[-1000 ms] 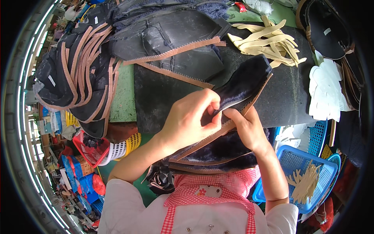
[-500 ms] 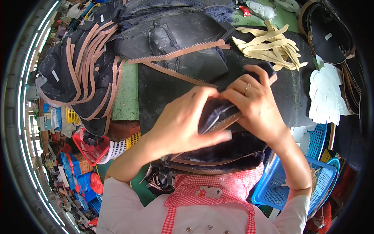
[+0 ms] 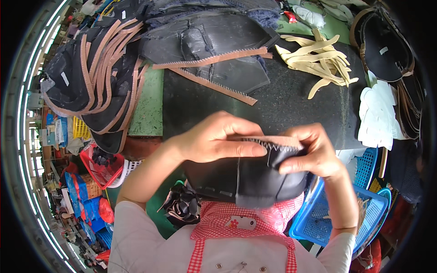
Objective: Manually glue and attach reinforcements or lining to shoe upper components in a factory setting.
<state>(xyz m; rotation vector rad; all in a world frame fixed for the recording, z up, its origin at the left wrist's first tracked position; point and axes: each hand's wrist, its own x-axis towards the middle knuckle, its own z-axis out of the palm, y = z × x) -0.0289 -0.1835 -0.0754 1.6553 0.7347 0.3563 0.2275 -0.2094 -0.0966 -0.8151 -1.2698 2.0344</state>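
Nearest, a checked apron (image 3: 216, 216); the dark piece (image 3: 216, 175) is held just beyond it, over the lap, its brown trim (image 3: 273, 139) up and toward the far side. Lower end is blurred; whether more layers lie beneath cannot be told. Bundle of scraps (image 3: 183, 200) left of it, blue basket (image 3: 314, 214) right. Trim is pinched by the left hand (image 3: 218, 140), thumb flat on the near face, fingers behind. Right end is pinched by the right hand (image 3: 316, 148), thumb lower on the face, fingers over the back. For good handling, pressure is probably best shared by both grips, the edge drawn level between them, and the zigzag stitching (image 3: 284, 147) left uncovered so it can be checked; thumbs should press flat, as the soft face may crease. Farther off, the black pad (image 3: 296, 109) lies on the green worktop (image 3: 148, 109), trimmed stack (image 3: 102, 79) at left, white pieces (image 3: 378, 113) at right. Farthest, flat panels (image 3: 227, 75) left of the cream strips (image 3: 325, 57).
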